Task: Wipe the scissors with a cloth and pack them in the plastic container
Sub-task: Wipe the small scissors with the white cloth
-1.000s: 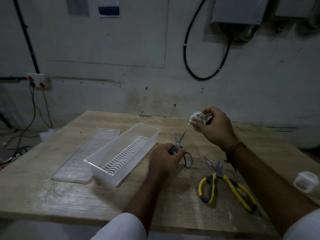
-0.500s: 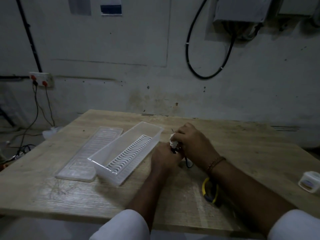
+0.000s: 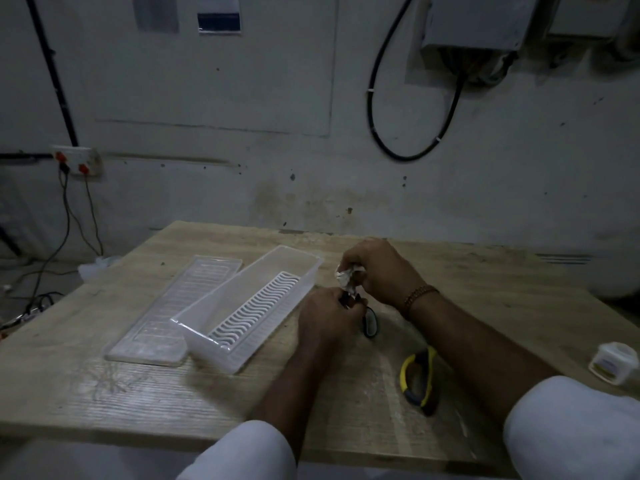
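My left hand (image 3: 327, 318) grips the dark handles of a small pair of scissors (image 3: 370, 322) at the table's middle; one black handle loop pokes out to its right. My right hand (image 3: 379, 271) pinches a crumpled white cloth (image 3: 347, 277) around the blades, which are hidden under it. The clear plastic container (image 3: 211, 336) with a white wavy insert stands open just left of my hands. Its clear lid (image 3: 166, 323) lies flat beside it on the left. A second pair of scissors (image 3: 419, 379) with yellow and black handles lies under my right forearm, partly hidden.
The wooden table (image 3: 104, 393) ends close to my body and at the wall. A small white jar (image 3: 613, 363) sits near the right edge. Cables and a wall socket (image 3: 74, 161) are off the table at the left.
My right hand came down from above the table with the cloth and closed it over the small scissors' blades. It now hides the yellow scissors' blades. My left hand stayed on the handles.
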Demonstrator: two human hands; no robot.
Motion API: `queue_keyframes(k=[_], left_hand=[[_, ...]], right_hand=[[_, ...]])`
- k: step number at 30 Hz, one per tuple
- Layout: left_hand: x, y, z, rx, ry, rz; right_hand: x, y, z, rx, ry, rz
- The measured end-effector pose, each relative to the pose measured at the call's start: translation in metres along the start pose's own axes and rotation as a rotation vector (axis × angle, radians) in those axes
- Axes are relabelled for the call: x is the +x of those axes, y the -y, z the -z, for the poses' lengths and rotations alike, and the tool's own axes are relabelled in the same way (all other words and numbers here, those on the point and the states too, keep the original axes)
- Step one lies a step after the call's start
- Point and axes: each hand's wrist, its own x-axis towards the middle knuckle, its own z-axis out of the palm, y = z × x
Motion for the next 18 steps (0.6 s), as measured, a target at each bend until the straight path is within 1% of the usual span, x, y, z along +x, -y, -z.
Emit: queue_keyframes(k=[6,11,14,18], left_hand=[[0.002,0.001,-0.003,0.011,0.014,0.007],[0.002,0.002,-0.003,0.007,0.037,-0.020],[0.000,0.005,-0.001,-0.095,0.028,-0.057],[-0.004,0.002,0.001,-0.173,-0.048,-0.074]], right_hand=[[0.013,-0.011,0.000,0.064,-0.046,-0.045],[0.024,-0.019,0.000,0.052,-0.112,-0.080],[0.026,-0.032,0.010,0.060,-0.231,-0.097],[0.010,-0.041,0.024,0.228,-0.490,-0.207]])
